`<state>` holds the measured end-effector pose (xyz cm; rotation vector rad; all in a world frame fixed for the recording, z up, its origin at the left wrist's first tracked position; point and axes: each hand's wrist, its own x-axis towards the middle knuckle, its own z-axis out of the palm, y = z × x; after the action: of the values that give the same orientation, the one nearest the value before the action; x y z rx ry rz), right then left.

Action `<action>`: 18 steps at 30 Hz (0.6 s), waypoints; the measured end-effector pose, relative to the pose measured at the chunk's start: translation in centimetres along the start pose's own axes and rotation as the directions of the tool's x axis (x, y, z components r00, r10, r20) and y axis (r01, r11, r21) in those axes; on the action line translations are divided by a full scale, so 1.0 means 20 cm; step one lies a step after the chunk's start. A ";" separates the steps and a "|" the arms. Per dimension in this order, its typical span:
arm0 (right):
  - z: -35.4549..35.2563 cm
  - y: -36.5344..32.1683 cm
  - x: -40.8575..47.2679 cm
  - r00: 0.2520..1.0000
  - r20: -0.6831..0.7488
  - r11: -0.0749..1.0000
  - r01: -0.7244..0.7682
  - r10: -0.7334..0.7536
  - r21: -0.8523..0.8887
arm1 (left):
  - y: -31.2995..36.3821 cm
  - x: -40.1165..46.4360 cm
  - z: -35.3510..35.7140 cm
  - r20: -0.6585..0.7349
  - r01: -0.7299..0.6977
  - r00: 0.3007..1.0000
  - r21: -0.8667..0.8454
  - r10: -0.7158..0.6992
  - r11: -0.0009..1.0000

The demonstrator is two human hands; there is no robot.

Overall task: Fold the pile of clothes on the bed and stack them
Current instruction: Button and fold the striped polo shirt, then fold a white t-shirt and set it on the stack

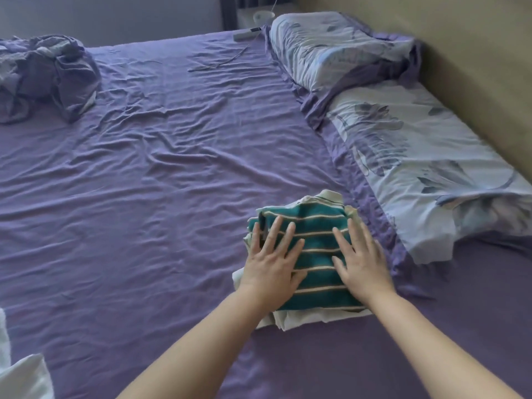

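Note:
A folded teal shirt with white stripes (313, 246) lies on top of a small stack of folded white clothes (290, 319) on the purple bed sheet (144, 197), right of centre. My left hand (272, 262) rests flat on the shirt's left half with fingers spread. On the shirt's right half my right hand (359, 260) also lies flat and spread. Neither hand grips the cloth.
Two floral pillows (417, 156) lie along the right edge by the headboard. A crumpled purple bundle of bedding (46, 76) sits far left. White cloth (23, 375) shows at the bottom left corner. A remote (247, 33) and a cable (218, 63) lie at the far edge.

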<state>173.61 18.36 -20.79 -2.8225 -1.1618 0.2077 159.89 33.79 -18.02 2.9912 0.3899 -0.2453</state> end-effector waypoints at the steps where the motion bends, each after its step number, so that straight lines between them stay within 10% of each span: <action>1: 0.01 0.01 0.01 0.997 0.069 0.999 -0.029 0.031 -0.032 | -0.02 0.01 0.01 0.073 0.055 0.996 -0.008 -0.054 0.998; 9: -0.01 -0.05 0.07 0.941 0.272 0.979 -0.203 0.204 -0.032 | -0.11 0.04 0.11 0.248 0.203 0.954 -0.127 -0.167 0.971; 18: -0.09 -0.46 -0.10 0.984 -0.171 0.968 0.094 -0.055 0.232 | -0.25 -0.37 0.04 -0.021 0.225 0.968 -0.372 -0.250 0.901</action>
<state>166.19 23.44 -17.62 -2.5294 -1.1230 0.1008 151.43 36.68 -17.92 2.5851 0.7239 -0.0775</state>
